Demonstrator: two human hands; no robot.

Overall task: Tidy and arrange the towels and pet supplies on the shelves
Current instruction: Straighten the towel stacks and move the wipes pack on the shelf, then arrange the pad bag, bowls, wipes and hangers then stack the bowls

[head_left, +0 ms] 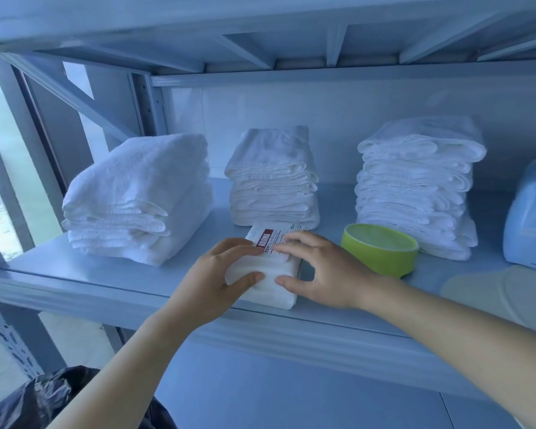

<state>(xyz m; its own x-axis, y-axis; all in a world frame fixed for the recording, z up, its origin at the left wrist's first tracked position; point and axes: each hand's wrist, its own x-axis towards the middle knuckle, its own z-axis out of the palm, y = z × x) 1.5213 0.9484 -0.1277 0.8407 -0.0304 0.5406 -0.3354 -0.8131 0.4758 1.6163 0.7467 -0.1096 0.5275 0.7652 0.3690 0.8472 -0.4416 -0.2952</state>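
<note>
Head view: pale blue metal shelf [75, 274], seen from slightly below, with another shelf board overhead.
Towels: three piles of folded white towels stand along the back. The left pile [136, 199] is bulky and slumps, the middle pile [273, 181] is narrow, and the right pile [415, 187] is tallest.
Hands: the left hand [217, 274] and right hand [322, 267] both pinch one pack, thumbs on its near end and fingers curled over its top.
Bowl: a lime-green round plastic bowl [381, 249] sits just beside the right hand, in front of the right pile.
Pack: a flat white soft pack with a red and white label [270, 264] lies on the shelf. Its far end is at the foot of the middle pile and its near end is close to the shelf's front lip.
Risk, front: if let go here, the pack may tip off the lip.
Risk, back: pushed further in, it would likely shove the middle pile askew.
Risk, right: a sideways sweep of the right wrist could knock the bowl.
</note>
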